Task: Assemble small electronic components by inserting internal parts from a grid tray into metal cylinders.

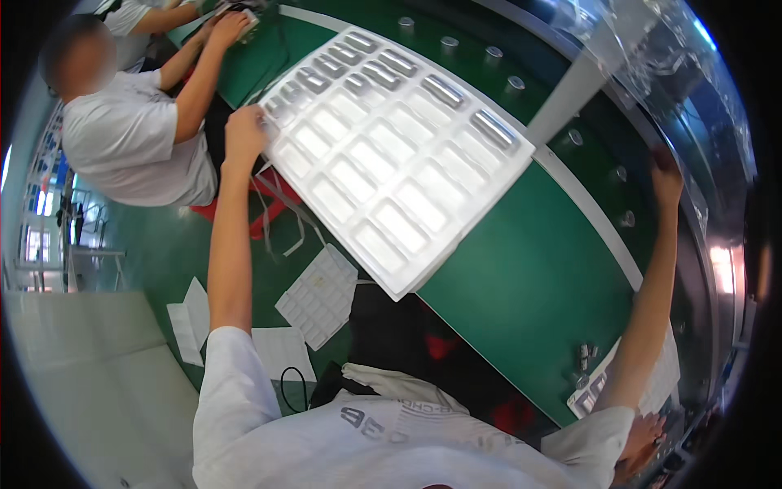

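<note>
A white plastic tray (pixel 383 175) with many rectangular pockets lies tilted across the green table. Silver metal pieces (pixel 490 129) fill pockets along its far side, while the nearer pockets are bare. At the tray's left edge, my left hand (pixel 244 137) is closed, gripping the rim. My right hand (pixel 666 178) reaches far right, past the green belt, near a hanging clear plastic sheet (pixel 692 98). Shadow covers its fingers, so I cannot make out whether it holds anything. Small silver cylinders (pixel 516 83) stand spaced along the belt.
A co-worker in a white shirt (pixel 138 130) sits at the left, near a red stool (pixel 273 204). Another pocketed tray (pixel 319 295) and white sheets (pixel 189 322) lie low at left. Metal pieces (pixel 585 354) and another person's hand (pixel 645 432) are at lower right.
</note>
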The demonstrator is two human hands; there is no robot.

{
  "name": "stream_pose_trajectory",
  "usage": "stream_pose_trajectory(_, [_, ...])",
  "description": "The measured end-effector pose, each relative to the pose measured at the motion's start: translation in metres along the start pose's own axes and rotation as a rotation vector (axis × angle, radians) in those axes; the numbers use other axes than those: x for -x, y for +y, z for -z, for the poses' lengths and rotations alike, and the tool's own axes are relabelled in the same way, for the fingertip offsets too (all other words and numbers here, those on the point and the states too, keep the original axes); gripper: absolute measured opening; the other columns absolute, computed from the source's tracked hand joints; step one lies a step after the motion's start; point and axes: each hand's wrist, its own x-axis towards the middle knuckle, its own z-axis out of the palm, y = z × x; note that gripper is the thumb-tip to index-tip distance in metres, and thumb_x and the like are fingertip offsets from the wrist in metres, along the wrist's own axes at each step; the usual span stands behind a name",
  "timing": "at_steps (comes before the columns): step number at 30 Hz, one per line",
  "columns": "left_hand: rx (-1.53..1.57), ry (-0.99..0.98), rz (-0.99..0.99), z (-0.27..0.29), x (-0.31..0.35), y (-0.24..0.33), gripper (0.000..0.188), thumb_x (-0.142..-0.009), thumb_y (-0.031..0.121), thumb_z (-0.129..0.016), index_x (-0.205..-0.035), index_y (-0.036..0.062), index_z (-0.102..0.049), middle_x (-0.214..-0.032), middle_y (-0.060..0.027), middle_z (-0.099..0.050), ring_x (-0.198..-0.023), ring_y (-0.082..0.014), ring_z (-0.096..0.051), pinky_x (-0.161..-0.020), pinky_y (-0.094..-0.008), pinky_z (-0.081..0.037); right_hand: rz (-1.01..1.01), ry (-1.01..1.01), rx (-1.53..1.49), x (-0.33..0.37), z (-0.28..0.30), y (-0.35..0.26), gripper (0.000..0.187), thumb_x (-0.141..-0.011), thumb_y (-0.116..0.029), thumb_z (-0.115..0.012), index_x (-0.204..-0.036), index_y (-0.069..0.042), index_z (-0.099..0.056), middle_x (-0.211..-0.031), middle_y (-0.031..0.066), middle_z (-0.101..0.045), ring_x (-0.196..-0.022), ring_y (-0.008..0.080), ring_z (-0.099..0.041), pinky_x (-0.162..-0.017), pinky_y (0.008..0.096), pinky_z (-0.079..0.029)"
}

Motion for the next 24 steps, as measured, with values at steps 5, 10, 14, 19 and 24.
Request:
stream_pose_trajectory(5, [0.526, 0.216, 0.255, 0.063, 0.067, 0.034, 0.021, -0.083, -0.002, -0.061, -0.102, -0.0016, -0.068, -0.092, -0.0147, -0.069, -0.077, -0.025, -0.069, -0.072, -0.0335, -0.056, -0.254, -0.223, -1.313, 0.08, 0.183, -0.275, 0.044, -0.095, -0.022, -0.062, -0.13, 0.002, -0.054, -0.123, 0.0182, -0.062, -0.093, 0.0207, -0.068, -0.081, 0.0282, -0.056])
stream_pose_trajectory(10, [1.859, -0.274, 0.339, 0.067, 0.132, 0.238, 0.036, -0.079, -0.012, -0.051, -0.112, -0.0065, -0.064, -0.103, -0.0172, -0.066, -0.089, -0.0298, -0.07, -0.079, -0.0377, -0.059, -0.325, -0.138, -1.447, 0.197, 0.208, -0.332, 0.028, -0.086, -0.001, -0.064, -0.113, 0.003, -0.06, -0.121, 0.0229, -0.059, -0.092, 0.0232, -0.066, -0.075, 0.029, -0.055])
stream_pose_trajectory(14, [1.852, -0.64, 0.345, 0.051, 0.19, 0.324, 0.032, -0.086, -0.007, -0.056, -0.115, -0.0032, -0.066, -0.093, -0.0107, -0.063, -0.057, -0.0143, -0.06, -0.041, -0.0211, -0.045, -0.482, -0.201, -1.812, 0.229, 0.192, -0.36, 0.03, -0.081, 0.017, -0.06, -0.11, 0.008, -0.058, -0.128, 0.0222, -0.051, -0.097, 0.0181, -0.061, -0.079, 0.0274, -0.053])
stream_pose_trajectory(19, [1.892, -0.817, 0.383, 0.06, 0.212, 0.367, 0.031, -0.09, -0.005, -0.055, -0.12, -0.0054, -0.063, -0.099, -0.0096, -0.057, -0.067, -0.0162, -0.062, -0.05, -0.0242, -0.05, -0.655, -0.098, -1.715, 0.245, 0.189, -0.36, 0.035, -0.08, 0.016, -0.066, -0.113, 0.009, -0.057, -0.108, 0.0176, -0.062, -0.086, 0.0162, -0.063, -0.076, 0.0253, -0.054])
stream_pose_trajectory(24, [1.959, -0.742, 0.214, 0.072, 0.219, 0.384, 0.04, -0.089, -0.01, -0.051, -0.128, -0.0051, -0.056, -0.113, -0.0124, -0.051, -0.101, -0.0229, -0.061, -0.072, -0.0306, -0.059, -0.685, -0.08, -1.809, 0.252, 0.19, -0.343, 0.035, -0.082, 0.015, -0.066, -0.115, 0.009, -0.055, -0.108, 0.0188, -0.063, -0.083, 0.0177, -0.064, -0.069, 0.0269, -0.055])
